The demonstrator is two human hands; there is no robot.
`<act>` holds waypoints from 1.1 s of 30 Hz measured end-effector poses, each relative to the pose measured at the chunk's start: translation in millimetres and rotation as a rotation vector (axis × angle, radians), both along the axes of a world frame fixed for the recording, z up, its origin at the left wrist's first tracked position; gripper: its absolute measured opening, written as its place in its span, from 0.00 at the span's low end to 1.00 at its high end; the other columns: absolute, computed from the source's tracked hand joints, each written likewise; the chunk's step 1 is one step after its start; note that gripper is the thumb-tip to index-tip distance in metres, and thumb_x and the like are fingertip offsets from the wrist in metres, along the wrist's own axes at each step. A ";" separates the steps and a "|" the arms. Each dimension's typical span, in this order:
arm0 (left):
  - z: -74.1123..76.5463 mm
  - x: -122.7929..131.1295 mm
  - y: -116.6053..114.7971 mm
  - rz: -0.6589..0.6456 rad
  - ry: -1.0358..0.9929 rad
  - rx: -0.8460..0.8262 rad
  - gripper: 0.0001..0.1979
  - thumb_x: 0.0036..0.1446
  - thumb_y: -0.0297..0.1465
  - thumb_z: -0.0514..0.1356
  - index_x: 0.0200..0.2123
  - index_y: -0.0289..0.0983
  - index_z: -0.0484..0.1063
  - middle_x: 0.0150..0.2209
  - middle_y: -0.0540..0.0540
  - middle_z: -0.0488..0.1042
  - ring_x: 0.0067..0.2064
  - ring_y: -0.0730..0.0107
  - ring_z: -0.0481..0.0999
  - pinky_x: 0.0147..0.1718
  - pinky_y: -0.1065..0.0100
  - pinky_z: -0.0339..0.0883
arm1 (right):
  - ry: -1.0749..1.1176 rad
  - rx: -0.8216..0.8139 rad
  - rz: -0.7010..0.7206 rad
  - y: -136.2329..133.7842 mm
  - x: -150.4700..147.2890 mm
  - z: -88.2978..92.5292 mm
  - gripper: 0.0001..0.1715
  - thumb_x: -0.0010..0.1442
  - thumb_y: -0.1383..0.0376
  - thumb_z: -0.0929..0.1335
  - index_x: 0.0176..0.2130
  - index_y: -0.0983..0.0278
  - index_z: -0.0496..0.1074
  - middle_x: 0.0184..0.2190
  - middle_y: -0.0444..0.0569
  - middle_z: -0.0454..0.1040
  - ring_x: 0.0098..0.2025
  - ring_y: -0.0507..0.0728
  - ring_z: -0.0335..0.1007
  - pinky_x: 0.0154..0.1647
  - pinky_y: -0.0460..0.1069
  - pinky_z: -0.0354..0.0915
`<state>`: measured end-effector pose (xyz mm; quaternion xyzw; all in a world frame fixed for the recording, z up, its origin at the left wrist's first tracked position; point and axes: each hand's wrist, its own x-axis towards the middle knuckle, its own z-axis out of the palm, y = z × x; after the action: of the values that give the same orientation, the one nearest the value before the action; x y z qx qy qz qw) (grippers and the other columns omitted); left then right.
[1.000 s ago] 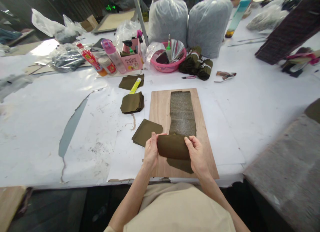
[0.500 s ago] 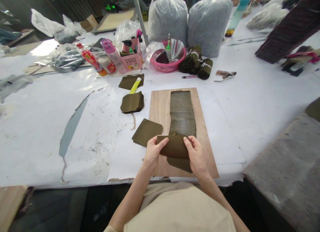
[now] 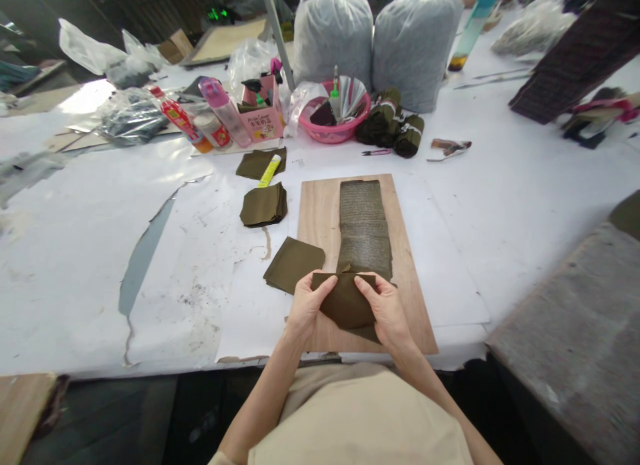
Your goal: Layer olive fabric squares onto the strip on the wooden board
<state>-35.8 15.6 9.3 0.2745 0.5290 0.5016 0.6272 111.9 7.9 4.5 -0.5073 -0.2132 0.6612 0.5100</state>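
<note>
Both my hands pinch an olive-green fabric piece [image 3: 345, 297] over the near end of a wooden board [image 3: 320, 215]. My left hand [image 3: 306, 303] grips its left edge, thumb on top. My right hand [image 3: 385, 309] grips its right edge. A row of overlapping grey-green woven pieces [image 3: 364, 225] runs down the board's middle, just beyond the held fabric. Another olive piece [image 3: 294, 263] lies flat at the board's left edge.
A small stack of olive squares [image 3: 264, 205] and a yellow tube [image 3: 269, 171] lie further left. A pink basin [image 3: 334, 115], bottles [image 3: 225, 121], olive fabric rolls [image 3: 393, 126] and two large grey bags [image 3: 373, 41] stand at the back. A grey felt slab [image 3: 575, 338] sits at the right.
My hands have drawn closer together, and the held olive fabric has gone from a wide band to a narrower, folded shape with a point toward me.
</note>
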 end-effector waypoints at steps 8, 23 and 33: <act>-1.4 1.3 -1.2 -0.038 -0.030 -0.032 0.16 0.45 0.36 0.73 0.34 0.31 0.77 0.33 0.45 0.80 0.32 0.73 0.76 0.35 0.74 0.70 | -0.015 -0.004 0.021 -0.6 0.2 -0.8 0.19 0.49 0.51 0.75 0.34 0.62 0.75 0.31 0.44 0.78 0.33 0.54 0.72 0.37 0.48 0.67; -3.7 1.7 -0.6 -0.010 0.002 -0.010 0.15 0.47 0.36 0.72 0.35 0.31 0.78 0.33 0.44 0.81 0.33 0.71 0.77 0.35 0.73 0.71 | 0.033 -0.053 0.010 -3.9 -1.6 0.4 0.19 0.49 0.51 0.75 0.32 0.61 0.73 0.30 0.43 0.78 0.35 0.55 0.73 0.37 0.48 0.68; -6.3 -0.4 -1.1 -0.015 0.009 0.028 0.15 0.49 0.38 0.70 0.35 0.33 0.78 0.36 0.45 0.80 0.34 0.70 0.77 0.36 0.72 0.70 | 0.060 -0.053 0.014 -5.4 -0.8 -0.4 0.18 0.50 0.51 0.75 0.32 0.61 0.73 0.31 0.43 0.78 0.35 0.55 0.73 0.36 0.48 0.68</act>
<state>-36.1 14.5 2.9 0.2892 0.5226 0.5028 0.6248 111.1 2.5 4.1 -0.4990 -0.1836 0.6850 0.4980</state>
